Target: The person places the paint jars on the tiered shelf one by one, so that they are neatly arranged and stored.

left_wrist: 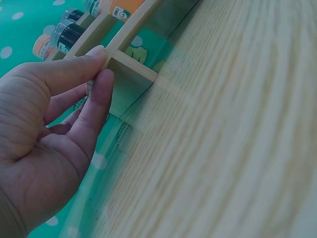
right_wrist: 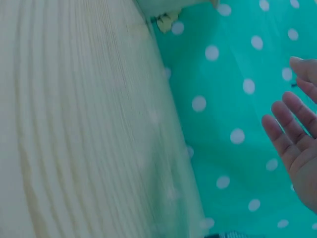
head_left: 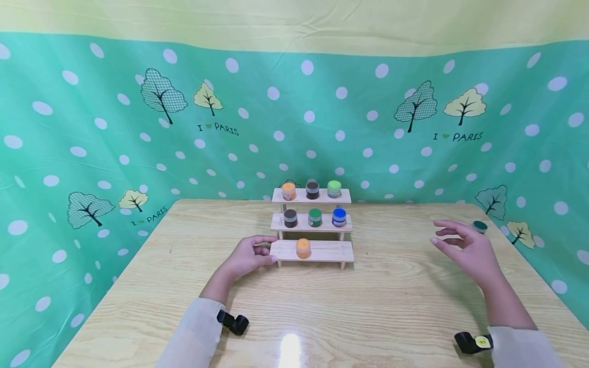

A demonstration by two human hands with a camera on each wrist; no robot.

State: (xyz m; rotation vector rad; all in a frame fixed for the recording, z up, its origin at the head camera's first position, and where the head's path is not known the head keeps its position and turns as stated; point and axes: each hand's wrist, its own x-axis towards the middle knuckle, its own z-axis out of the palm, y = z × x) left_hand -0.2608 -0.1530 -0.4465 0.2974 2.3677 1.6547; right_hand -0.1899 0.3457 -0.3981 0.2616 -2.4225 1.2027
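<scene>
My left hand point(head_left: 246, 257) pinches the left end of the lowest board of a three-tier wooden display rack point(head_left: 331, 251), thumb and forefinger at its corner in the left wrist view. An orange paint jar point(head_left: 303, 248) stands on that lowest board. The middle board bears a dark jar point(head_left: 290, 218), a green jar point(head_left: 315, 217) and a blue jar point(head_left: 339, 217). On top are an orange jar point(head_left: 288, 191), a dark jar point(head_left: 312, 190) and a light green jar point(head_left: 334, 189). My right hand point(head_left: 469, 253) is over the table's right side, fingers apart, holding nothing.
A dark green jar point(head_left: 480, 226) stands at the table's right edge, just beyond my right hand. The wooden table point(head_left: 386, 306) ends against a green dotted cloth point(head_left: 257, 112) at the back and sides.
</scene>
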